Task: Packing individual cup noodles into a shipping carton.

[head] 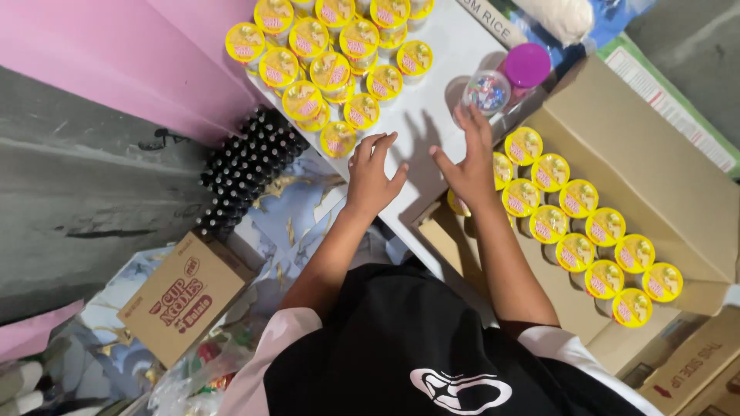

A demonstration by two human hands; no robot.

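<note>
Hands first: left hand [371, 171] and right hand [469, 163] both rest spread and empty on the white table [420, 123]. Yellow-lidded noodle cups [330, 71] sit stacked at the table's far end, the top ones cut off by the frame, so no exact count. Thirteen cups [576, 252] show fully in the open cardboard box [640, 166], another peeks from behind the right wrist. One clear jar [486, 92] sits just past the right fingertips.

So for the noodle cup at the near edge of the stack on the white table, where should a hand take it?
Probably by the side wall just under the yellow lid, from above and the open table side. The noodle cup stands upright, with other cups crowding its far side. The left hand is empty and nearest; the right hand is empty too.
</note>
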